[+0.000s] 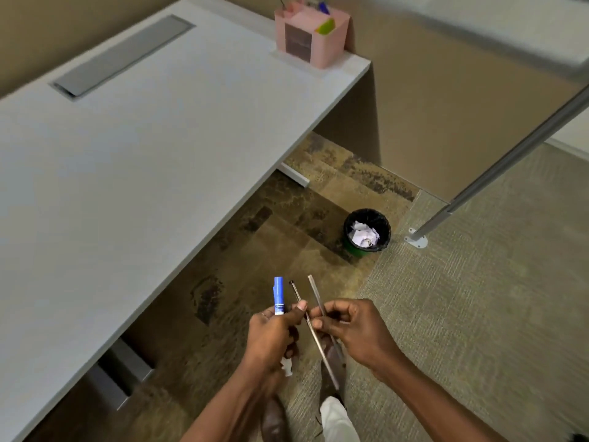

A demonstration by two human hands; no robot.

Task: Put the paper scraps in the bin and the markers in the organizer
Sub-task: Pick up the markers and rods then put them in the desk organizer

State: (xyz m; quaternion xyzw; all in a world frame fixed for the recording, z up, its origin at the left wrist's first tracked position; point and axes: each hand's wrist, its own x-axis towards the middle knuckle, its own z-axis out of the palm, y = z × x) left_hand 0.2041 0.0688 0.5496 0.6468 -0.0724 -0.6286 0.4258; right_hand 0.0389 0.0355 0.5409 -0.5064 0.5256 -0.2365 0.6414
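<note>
My left hand (274, 333) grips a blue-capped marker (278, 295) pointing up, along with a thin dark pen (294, 290). My right hand (353, 330) pinches a slim silver pen (314, 287) that crosses between both hands. A white bit shows under my left hand (287, 368); what it is I cannot tell. The black bin (367, 229) stands on the floor ahead with crumpled paper scraps (365, 236) inside. The pink organizer (310, 36) sits at the far right corner of the desk, holding a few items.
A long white desk (143, 148) fills the left, with a grey cable flap (122, 55) near its back. A metal pole (510, 161) slants down to a floor plate right of the bin. My shoes (274, 419) are on the carpet below.
</note>
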